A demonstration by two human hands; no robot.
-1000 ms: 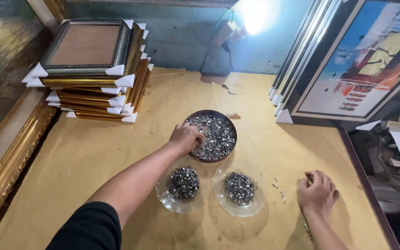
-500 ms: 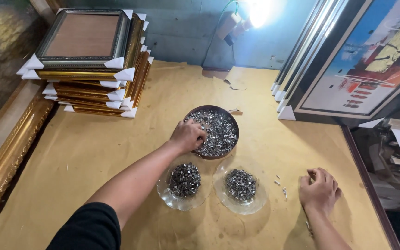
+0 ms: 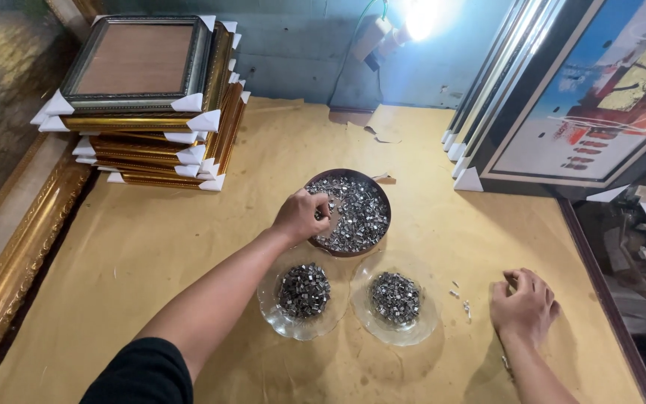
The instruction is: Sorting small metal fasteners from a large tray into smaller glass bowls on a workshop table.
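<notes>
My left hand (image 3: 302, 215) reaches into a round dark bowl (image 3: 374, 244) filled with small silvery metal pieces (image 3: 357, 213), its fingers curled on some of them at the bowl's left side. Below the bowl stand two clear glass plates, the left plate (image 3: 272, 315) and the right plate (image 3: 422, 328), each with a heap of the same metal pieces. My right hand (image 3: 523, 305) rests on the brown paper-covered table (image 3: 151, 262) at the right, fingers curled; whether it holds anything is hidden. A few loose metal pieces (image 3: 463, 299) lie just left of it.
A stack of gilded picture frames (image 3: 151, 112) with white corner guards stands at the back left. Large framed pictures (image 3: 585, 105) lean against the wall at the right. A gold frame moulding (image 3: 16, 254) runs along the left edge. A bright lamp (image 3: 420, 19) shines at the back.
The view has shifted slightly. My left hand has stayed in the dark bowl with its fingers working the pieces; my right hand has stayed resting on the table.
</notes>
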